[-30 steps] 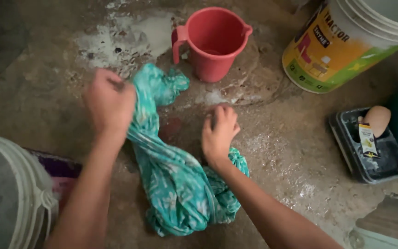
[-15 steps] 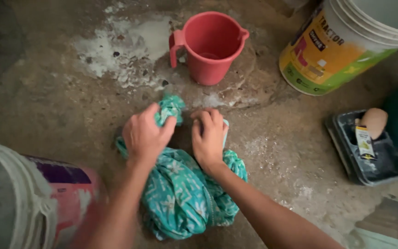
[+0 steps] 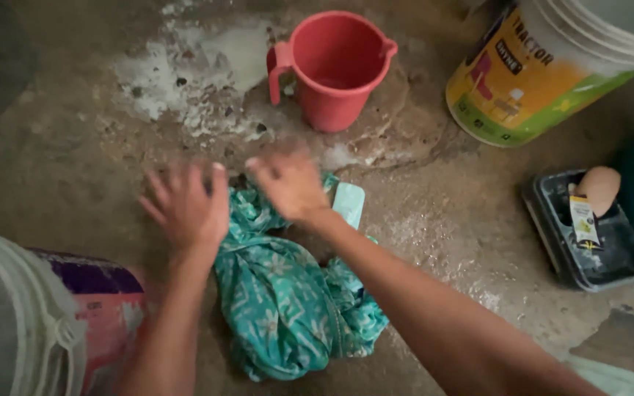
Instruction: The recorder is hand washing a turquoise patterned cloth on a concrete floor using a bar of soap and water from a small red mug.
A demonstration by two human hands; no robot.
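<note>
Both forearms were bare, no sleeves showing anywhere in shot. Left hand [image 3: 185, 209] and right hand [image 3: 290, 185] wore no gloves, rings or bands; fingers [image 3: 157, 192] blurred, nails too smeared to judge.

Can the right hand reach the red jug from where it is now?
Probably yes. The right hand hovers over the teal cloth, and only bare wet floor lies between it and the red jug.

Teal floral cloth [image 3: 288, 301], wet and bunched in a crumpled heap, lying on the concrete floor [image 3: 75, 147].
</note>
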